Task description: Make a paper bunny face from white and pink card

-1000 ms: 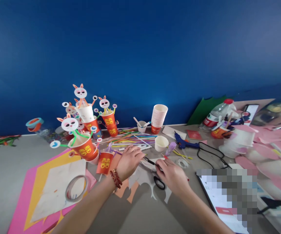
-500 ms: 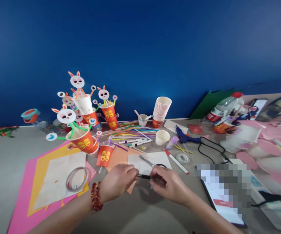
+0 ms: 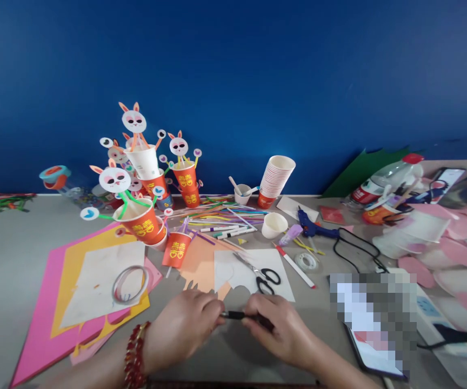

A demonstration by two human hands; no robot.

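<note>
Between my two hands, low over the front of the table, stretches a black pen (image 3: 233, 315). My left hand (image 3: 182, 329), with red beads at its wrist, is closed around one end. The other end sits in the closed fingers of my right hand (image 3: 280, 329), and my fingers hide both tips. Just beyond lie scissors (image 3: 262, 276) with black handles, partly spread on a white paper sheet (image 3: 286, 281). An orange paper sheet (image 3: 197, 254) lies behind my left hand.
Rabbit figures on red paper cups (image 3: 140, 224) stand at back left. A tape roll (image 3: 117, 292) rests on layered coloured paper (image 3: 41, 302). Rightward are a red-capped marker (image 3: 296, 266), a blue glue gun (image 3: 317, 229) with its cord, and a phone (image 3: 359, 346). Stacked cups (image 3: 276, 181) stand behind.
Both hands have come nearer to me with the pen, uncovering the scissors' handles. The camera view has shifted slightly.
</note>
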